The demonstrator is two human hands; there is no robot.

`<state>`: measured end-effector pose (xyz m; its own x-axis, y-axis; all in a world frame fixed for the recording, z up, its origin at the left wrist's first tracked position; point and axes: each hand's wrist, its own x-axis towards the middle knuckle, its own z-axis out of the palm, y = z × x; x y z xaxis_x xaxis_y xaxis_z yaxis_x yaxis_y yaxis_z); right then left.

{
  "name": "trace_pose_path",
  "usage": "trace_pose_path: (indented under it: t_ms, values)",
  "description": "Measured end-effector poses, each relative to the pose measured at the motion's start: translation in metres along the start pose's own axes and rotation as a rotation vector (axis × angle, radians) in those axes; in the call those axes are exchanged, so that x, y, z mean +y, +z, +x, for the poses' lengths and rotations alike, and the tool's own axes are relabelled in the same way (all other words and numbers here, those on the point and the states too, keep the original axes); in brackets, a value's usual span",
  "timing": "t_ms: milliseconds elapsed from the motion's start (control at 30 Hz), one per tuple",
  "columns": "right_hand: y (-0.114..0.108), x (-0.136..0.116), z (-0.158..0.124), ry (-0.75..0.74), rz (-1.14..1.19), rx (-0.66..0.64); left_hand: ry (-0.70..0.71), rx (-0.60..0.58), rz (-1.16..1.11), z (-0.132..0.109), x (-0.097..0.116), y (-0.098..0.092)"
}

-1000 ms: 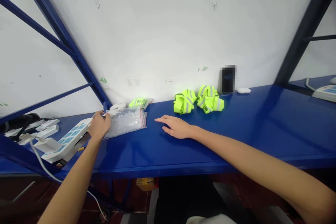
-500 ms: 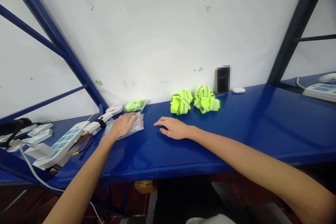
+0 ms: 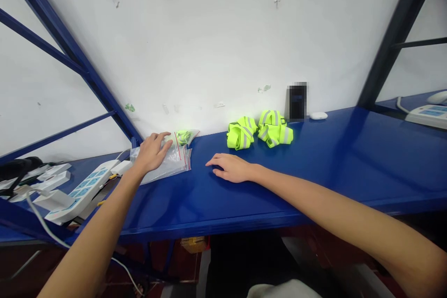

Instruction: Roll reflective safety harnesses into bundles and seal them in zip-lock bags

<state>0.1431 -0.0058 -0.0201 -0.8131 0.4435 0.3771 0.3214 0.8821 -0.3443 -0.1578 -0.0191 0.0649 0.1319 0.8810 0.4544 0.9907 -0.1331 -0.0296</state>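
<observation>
My left hand [image 3: 152, 152] lies over clear zip bags [image 3: 167, 167] at the left of the blue table. Its fingers are spread, with the thumb apart, and the palm side is hidden. One bag with a red seal line lies under the fingers, covering part of a bagged bright yellow-green reflective strap [image 3: 183, 137]. My right hand [image 3: 230, 167] rests on the table right of the bags, fingers stretched out, with nothing in it. Beyond it, against the wall, sit two bundles of yellow-green reflective straps, a left bundle [image 3: 241, 134] and a right bundle [image 3: 274, 129].
A dark blurred device [image 3: 297, 102] leans on the wall beside a white earbud case [image 3: 318, 115]. At the left, a power strip [image 3: 85, 188] with plugs and cables lies by the blue frame [image 3: 84, 65]. The table's front edge [image 3: 216, 230] runs below my hands.
My left hand has moved up and left, and a clear bag has shifted with it, now covering the white handheld fan and part of the bagged strap. My right hand stays put.
</observation>
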Motion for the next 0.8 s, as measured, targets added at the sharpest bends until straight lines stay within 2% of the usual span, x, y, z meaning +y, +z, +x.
trace_pose_path:
  t_ms: [67, 133, 167, 233, 300, 367, 667, 767, 800]
  values:
    - [0.000, 0.000, 0.000, 0.002, -0.005, -0.004, -0.013, -0.004, 0.001, 0.007, -0.004, 0.003]
    - [0.000, 0.000, 0.000, 0.003, -0.005, -0.009, -0.026, -0.055, -0.025, 0.008, -0.006, 0.019]
    - [0.000, 0.000, 0.000, 0.002, -0.004, -0.010, -0.032, -0.102, -0.049, 0.006, -0.005, 0.032]
    - [-0.001, 0.000, 0.000, -0.001, -0.002, -0.009, -0.079, -0.301, -0.061, -0.002, -0.003, 0.059]
    - [-0.001, -0.001, 0.000, -0.005, -0.006, -0.010, -0.122, -0.404, -0.048, -0.011, -0.001, 0.081]
    - [-0.001, -0.001, 0.001, -0.005, -0.016, -0.019, -0.155, -0.470, -0.046, -0.016, 0.001, 0.092]
    - [-0.001, -0.001, 0.001, -0.014, -0.040, -0.035, -0.153, -0.627, -0.184, -0.004, -0.008, 0.078]
    - [-0.001, -0.001, 0.001, -0.016, -0.029, -0.028, -0.161, -0.614, -0.264, -0.001, -0.013, 0.080]
    - [-0.001, 0.000, 0.001, -0.016, -0.025, -0.024, -0.175, -0.565, -0.294, -0.001, -0.014, 0.080]
